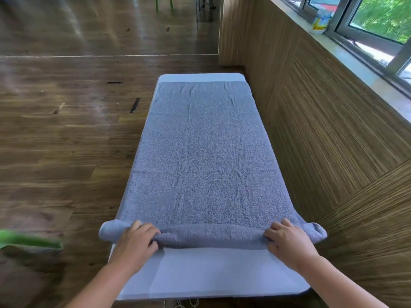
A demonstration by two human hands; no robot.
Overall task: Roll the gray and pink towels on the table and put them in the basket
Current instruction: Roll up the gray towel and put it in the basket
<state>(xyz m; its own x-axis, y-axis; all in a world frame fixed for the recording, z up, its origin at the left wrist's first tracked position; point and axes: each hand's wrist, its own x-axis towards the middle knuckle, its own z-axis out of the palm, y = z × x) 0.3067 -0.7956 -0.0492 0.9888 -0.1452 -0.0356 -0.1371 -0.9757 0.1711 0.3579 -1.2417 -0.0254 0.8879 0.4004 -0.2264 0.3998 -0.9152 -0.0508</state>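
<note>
Table (211,274) under gray towel (206,152); left hand (135,241), right hand (289,238) tight around roll, fingertips half-hidden

The towel (200,152) lies along the table (211,274), near end rolled. The left hand (135,238) and right hand (289,238) grip that roll.

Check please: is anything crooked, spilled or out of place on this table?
Nothing is spilled or damaged. The gray towel lies straight on the table, but it is wider, so both ends of the roll overhang the sides. The left hand and right hand grip the roll.
</note>
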